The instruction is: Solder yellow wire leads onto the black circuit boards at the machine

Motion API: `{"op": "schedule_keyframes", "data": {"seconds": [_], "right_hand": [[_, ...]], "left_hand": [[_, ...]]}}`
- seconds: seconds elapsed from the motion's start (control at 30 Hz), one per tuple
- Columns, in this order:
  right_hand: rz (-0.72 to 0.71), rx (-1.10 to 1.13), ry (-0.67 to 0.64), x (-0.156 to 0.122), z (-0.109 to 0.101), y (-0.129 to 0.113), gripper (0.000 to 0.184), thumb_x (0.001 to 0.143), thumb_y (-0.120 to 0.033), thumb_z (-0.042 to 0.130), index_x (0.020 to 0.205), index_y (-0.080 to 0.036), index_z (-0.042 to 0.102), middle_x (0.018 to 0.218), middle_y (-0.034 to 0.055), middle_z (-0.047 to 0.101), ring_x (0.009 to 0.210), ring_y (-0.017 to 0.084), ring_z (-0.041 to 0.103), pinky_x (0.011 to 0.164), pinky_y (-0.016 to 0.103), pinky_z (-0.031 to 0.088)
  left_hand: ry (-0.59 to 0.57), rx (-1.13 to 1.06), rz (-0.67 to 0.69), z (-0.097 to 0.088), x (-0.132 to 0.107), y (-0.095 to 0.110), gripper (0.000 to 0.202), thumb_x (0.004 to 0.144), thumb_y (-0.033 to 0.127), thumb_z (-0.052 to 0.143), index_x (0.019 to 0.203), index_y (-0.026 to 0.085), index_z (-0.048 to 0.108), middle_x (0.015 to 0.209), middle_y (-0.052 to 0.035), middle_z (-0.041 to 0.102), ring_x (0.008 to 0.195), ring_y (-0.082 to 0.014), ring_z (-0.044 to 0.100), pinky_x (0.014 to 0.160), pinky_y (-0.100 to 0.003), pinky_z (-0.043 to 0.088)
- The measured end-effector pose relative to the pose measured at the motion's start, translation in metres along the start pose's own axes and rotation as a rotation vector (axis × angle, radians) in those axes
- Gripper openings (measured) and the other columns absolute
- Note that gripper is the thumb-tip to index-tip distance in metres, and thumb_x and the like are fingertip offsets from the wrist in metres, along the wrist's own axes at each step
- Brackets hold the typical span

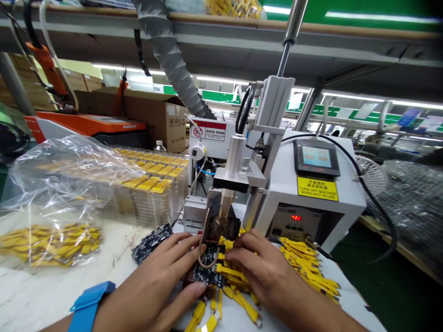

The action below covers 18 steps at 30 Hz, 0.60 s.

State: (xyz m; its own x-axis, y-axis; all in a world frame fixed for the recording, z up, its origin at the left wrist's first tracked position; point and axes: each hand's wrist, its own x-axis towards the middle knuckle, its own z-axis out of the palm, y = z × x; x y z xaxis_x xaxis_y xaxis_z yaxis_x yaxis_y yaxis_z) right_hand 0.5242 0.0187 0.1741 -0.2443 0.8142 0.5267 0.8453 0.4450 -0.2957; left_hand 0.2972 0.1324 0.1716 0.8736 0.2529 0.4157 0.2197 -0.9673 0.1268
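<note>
A black circuit board lies under the hot tip of a bench soldering machine, with yellow short cables along its right side. My left hand, a blue band at its wrist, rests at the board's left edge, steadying it between thumb and index finger. On the right, my right hand has its fingers curled over the yellow cables beside the board; its fingertips are partly hidden. A bent metal tube loops down in front of the tip. More circuit boards are piled behind my left hand.
Loose yellow cables lie right of my right hand. A plastic bag of yellow pieces and stacked clear trays stand on the left. The machine's control box is at right; a shelf crosses overhead.
</note>
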Motion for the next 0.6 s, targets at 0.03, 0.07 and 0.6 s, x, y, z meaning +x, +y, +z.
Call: {"op": "schedule_keyframes", "data": {"seconds": [0.03,0.07,0.6], "right_hand": [[-0.003,-0.006,0.003,0.0001,0.0001,0.0001,0.033,0.087,0.0,0.041,0.102,-0.014,0.067,0.091,0.0104,0.058,0.085,0.023,0.052,0.071,0.035,0.05],[-0.002,-0.012,0.003,0.0001,0.0002,0.0002,0.033,0.086,0.001,0.041,0.102,-0.014,0.067,0.091,0.0104,0.058,0.085,0.023,0.052,0.071,0.034,0.05],[-0.007,-0.038,0.017,-0.0054,0.0067,0.0048,0.033,0.088,-0.003,0.038,0.104,-0.014,0.065,0.092,0.0115,0.057,0.083,0.023,0.052,0.067,0.033,0.049]], "left_hand": [[-0.012,0.0,0.001,0.0,-0.0004,-0.0004,0.048,0.093,0.036,0.054,0.139,0.025,0.042,0.14,-0.0074,0.051,0.126,-0.0321,0.046,0.099,-0.05,0.047],[-0.022,-0.007,0.003,-0.0004,-0.0004,-0.0004,0.047,0.094,0.036,0.052,0.138,0.025,0.042,0.14,-0.0075,0.05,0.126,-0.0318,0.046,0.099,-0.05,0.047],[-0.023,-0.16,-0.059,-0.0051,0.0028,0.0044,0.046,0.093,0.032,0.054,0.137,0.028,0.044,0.138,-0.0064,0.051,0.127,-0.0302,0.044,0.103,-0.05,0.043]]}}
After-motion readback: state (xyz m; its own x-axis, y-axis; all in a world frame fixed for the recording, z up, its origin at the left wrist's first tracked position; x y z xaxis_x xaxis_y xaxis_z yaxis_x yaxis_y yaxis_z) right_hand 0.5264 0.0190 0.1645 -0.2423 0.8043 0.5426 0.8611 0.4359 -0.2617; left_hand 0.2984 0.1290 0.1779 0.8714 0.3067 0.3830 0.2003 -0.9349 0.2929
